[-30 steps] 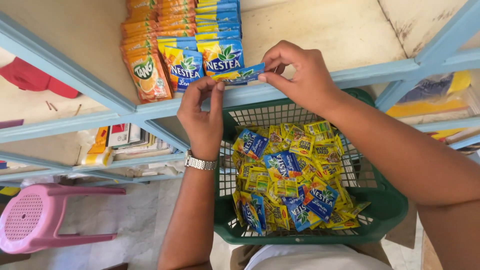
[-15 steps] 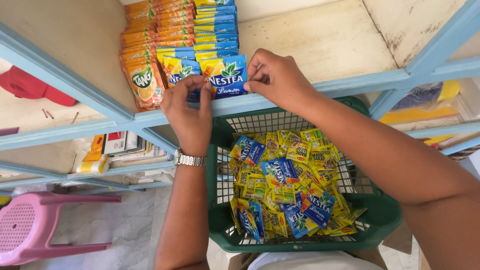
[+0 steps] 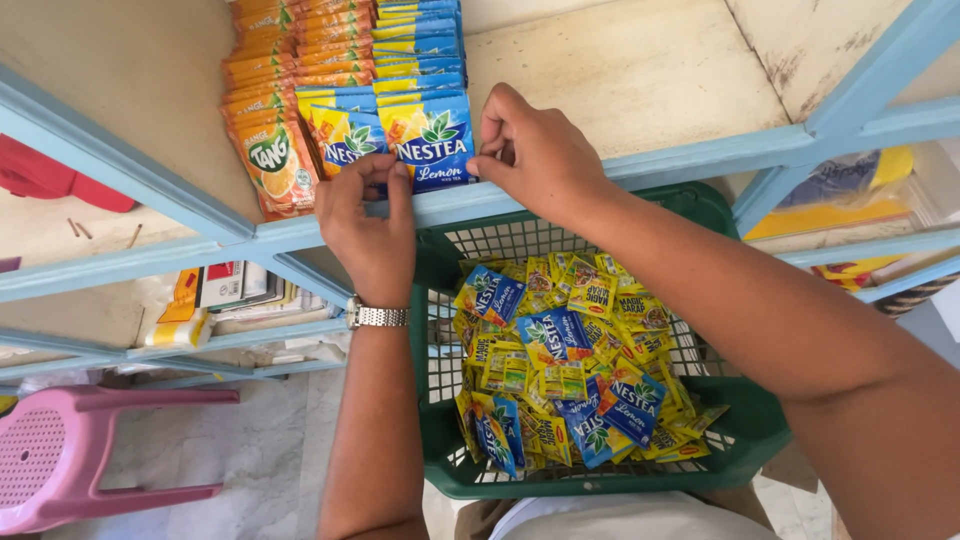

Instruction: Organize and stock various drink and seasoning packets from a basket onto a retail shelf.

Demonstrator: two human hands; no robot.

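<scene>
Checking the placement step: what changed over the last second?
Both hands, left hand and right hand, carried the blue sachet from edge-on at the shelf lip forward onto the front of the blue row, face up. Both still pinch it. Green basket and pink stool unchanged.

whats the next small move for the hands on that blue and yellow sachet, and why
Probably let go and draw both hands back toward the green basket. The blue and yellow sachet already stands upright at the front of its row on the shelf, with the left hand and right hand pinching its lower corners, and more loose sachets lie in the basket.
</scene>
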